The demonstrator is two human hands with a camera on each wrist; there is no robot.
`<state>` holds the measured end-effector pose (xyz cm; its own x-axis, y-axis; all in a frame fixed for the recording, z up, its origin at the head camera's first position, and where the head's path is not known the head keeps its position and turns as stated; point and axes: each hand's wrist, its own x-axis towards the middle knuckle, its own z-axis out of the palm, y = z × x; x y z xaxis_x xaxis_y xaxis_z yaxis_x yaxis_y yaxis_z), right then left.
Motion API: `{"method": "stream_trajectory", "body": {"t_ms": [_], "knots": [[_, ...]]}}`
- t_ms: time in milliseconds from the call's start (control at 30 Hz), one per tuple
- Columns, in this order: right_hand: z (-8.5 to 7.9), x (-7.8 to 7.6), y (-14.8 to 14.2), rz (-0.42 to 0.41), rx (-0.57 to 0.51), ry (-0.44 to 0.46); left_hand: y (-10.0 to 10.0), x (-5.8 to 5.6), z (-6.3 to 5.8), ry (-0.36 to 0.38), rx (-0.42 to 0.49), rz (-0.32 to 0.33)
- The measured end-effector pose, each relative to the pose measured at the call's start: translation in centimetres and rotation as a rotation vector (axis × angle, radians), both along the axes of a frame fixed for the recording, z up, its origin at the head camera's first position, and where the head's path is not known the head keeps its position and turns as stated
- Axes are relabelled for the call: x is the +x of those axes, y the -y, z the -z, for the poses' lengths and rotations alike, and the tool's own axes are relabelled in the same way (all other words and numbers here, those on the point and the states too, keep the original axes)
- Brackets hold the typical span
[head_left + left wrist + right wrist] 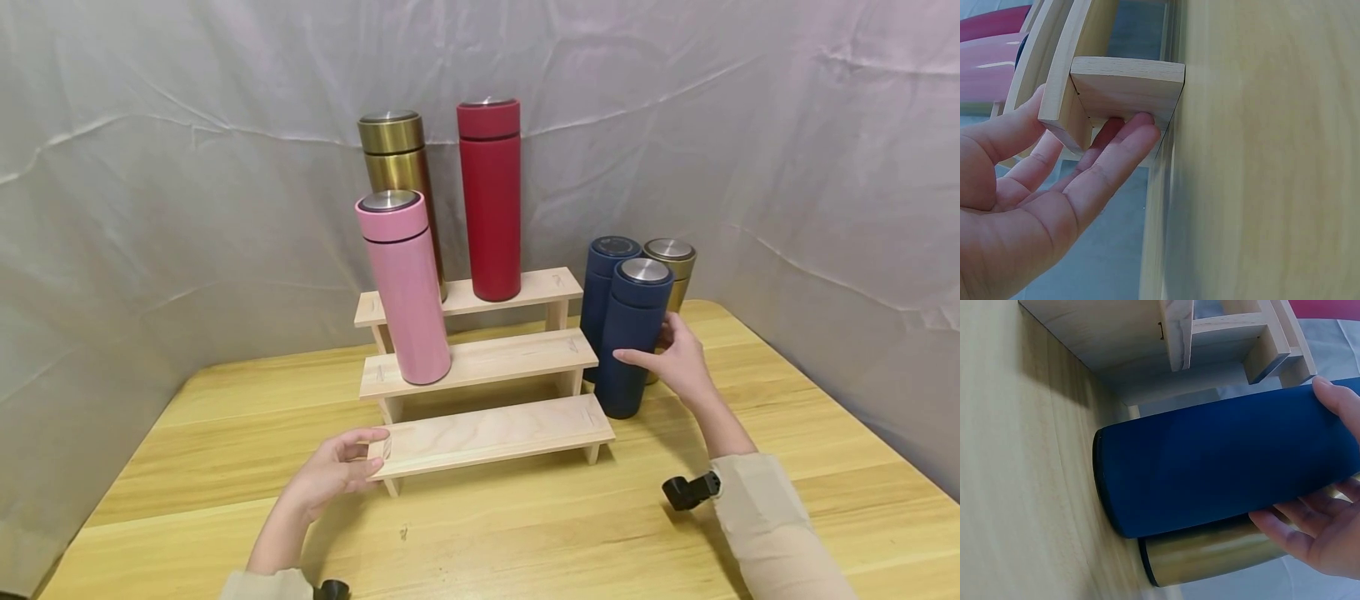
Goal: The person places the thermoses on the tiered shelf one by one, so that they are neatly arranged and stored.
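A three-step wooden display stand [495, 433] sits mid-table. My left hand [335, 469] grips the left end of its lowest step, thumb on the board and fingertips against the leg [1129, 90] underneath. At the stand's right, my right hand [678, 358] holds a navy vacuum flask [633, 333] with thumb and fingers round its sides. That flask is upright, its base at the tabletop in the right wrist view. Behind it are a second navy flask [600, 283] and a gold flask [1210, 553], both partly hidden.
On the middle step, at its left, stands a pink flask [405, 292]. The top step bears a gold flask [393, 162] and a red flask [491, 200]. A grey cloth [225, 208] hangs behind the wooden table [510, 533].
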<state>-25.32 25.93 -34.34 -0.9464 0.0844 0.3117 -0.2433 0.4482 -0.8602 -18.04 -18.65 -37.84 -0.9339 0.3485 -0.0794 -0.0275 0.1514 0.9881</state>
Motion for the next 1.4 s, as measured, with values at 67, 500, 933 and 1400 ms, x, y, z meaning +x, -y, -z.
{"method": "stream_trajectory", "body": {"t_ms": [67,500,933,1400], "knots": [[-0.1,0.1,0.0,0.007,0.002,-0.004,0.0,0.0,0.0,-0.003,-0.003,0.000],[5.0,-4.9,-3.2,0.093,-0.011,-0.131,0.0,0.0,0.0,-0.004,-0.007,-0.001],[2.8,-3.9,-3.4,0.114,-0.079,-0.235,0.1,0.0,0.0,-0.005,0.003,0.003],[-4.6,1.7,1.4,0.129,-0.052,-0.203,0.1,-0.1,0.1,-0.007,0.010,0.006]]}}
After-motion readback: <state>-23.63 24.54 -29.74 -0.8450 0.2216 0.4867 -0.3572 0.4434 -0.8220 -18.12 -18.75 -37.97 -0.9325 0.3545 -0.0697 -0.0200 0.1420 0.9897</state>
